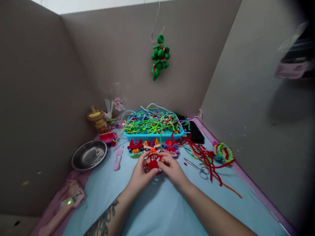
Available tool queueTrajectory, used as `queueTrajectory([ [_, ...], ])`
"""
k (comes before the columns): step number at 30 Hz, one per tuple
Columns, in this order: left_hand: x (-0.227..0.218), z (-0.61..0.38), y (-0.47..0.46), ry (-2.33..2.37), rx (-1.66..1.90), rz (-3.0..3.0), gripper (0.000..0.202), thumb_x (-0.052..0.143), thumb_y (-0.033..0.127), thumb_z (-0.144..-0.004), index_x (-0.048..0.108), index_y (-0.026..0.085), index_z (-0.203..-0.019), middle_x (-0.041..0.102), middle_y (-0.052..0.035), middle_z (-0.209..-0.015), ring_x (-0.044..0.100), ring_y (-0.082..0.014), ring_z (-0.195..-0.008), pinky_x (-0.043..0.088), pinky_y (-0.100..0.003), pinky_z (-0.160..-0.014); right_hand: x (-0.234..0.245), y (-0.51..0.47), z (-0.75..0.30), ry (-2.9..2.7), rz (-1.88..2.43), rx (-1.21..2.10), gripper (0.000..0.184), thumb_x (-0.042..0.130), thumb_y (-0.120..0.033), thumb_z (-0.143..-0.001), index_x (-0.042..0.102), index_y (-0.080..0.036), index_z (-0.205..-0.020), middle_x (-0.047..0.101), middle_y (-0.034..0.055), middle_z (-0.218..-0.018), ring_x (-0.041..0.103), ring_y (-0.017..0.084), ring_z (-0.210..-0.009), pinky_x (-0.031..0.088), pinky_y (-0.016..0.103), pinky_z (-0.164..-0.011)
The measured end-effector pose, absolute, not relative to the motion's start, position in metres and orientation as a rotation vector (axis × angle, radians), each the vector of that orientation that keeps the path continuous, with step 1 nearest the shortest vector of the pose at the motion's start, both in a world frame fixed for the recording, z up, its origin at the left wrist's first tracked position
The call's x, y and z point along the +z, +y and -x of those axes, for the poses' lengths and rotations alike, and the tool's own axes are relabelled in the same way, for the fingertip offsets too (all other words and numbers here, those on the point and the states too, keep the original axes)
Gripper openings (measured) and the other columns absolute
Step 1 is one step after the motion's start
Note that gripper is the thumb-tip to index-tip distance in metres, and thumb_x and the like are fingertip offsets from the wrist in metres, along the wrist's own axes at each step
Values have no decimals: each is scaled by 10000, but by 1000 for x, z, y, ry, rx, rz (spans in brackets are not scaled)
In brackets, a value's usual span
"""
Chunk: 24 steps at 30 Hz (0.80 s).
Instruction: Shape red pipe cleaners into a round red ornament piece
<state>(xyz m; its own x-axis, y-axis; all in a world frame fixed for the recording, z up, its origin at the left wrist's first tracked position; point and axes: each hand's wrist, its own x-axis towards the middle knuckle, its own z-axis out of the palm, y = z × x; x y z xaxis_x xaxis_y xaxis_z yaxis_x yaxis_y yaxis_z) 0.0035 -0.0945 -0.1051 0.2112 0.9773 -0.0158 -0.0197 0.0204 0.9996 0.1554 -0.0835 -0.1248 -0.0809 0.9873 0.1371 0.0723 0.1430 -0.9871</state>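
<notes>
My left hand (142,172) and my right hand (172,167) meet over the light blue table (157,209), both closed on a small red pipe-cleaner piece (153,163). Fingertips pinch its edges from either side. Just beyond it stand three finished pipe-cleaner figures in a row: a red one (135,147), an orange one (152,145) and a purple-red one (170,147).
A blue tray (152,135) piled with coloured pipe cleaners sits behind. Loose red and orange pipe cleaners (204,157), scissors (197,167) and coiled rings (222,152) lie right. A metal bowl (89,155) and pink glue gun (64,208) are left. A green ornament (159,57) hangs on the wall.
</notes>
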Motion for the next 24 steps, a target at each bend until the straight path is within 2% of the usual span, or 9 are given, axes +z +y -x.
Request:
queueTrajectory([
  [7, -103, -6, -95, 1066, 1033, -1188, 679, 729, 251, -628, 362, 150, -1192, 638, 3, -716, 594, -142, -634, 427, -246, -605, -123, -85, -152, -1416, 1162, 1064, 182, 601, -277, -717, 543, -175, -578, 545, 99, -1027, 535, 239, -1013, 426, 351, -846],
  [10, -102, -5, -94, 1023, 1060, -1068, 670, 740, 265, -619, 355, 165, -1158, 667, -7, -745, 610, -145, -640, 430, -252, -623, -122, -88, -151, -1433, 1132, 939, 96, 575, -262, -752, 623, -192, -796, 570, 91, -1045, 535, 234, -1033, 452, 344, -831],
  [13, -101, -4, -93, 1032, 1090, -967, 668, 757, 267, -603, 362, 178, -1134, 689, -18, -782, 622, -144, -643, 432, -259, -649, -121, -93, -152, -1490, 1127, 697, 221, 541, -216, -794, 611, -226, -1004, 560, 84, -1101, 510, 224, -1081, 432, 358, -896],
  [15, -100, -3, -93, 1026, 1093, -931, 675, 771, 271, -585, 372, 179, -1121, 689, -9, -763, 616, -136, -617, 429, -254, -644, -120, -95, -153, -1572, 1120, 552, 211, 524, -195, -813, 636, -238, -987, 561, 81, -1091, 508, 221, -1077, 410, 379, -934],
  [18, -100, -3, -93, 1007, 1091, -906, 664, 775, 271, -580, 378, 178, -1105, 682, 5, -731, 604, -125, -602, 428, -249, -641, -119, -97, -154, -1689, 1084, 438, 249, 504, -171, -826, 662, -263, -995, 597, 71, -1033, 529, 219, -1021, 425, 403, -912],
  [24, -101, -3, -93, 999, 1071, -922, 663, 771, 261, -597, 373, 178, -1120, 680, 7, -733, 601, -120, -614, 428, -250, -662, -119, -95, -154, -1778, 1033, 467, 292, 505, -131, -824, 680, -273, -1010, 686, 49, -958, 552, 214, -962, 443, 411, -881],
])
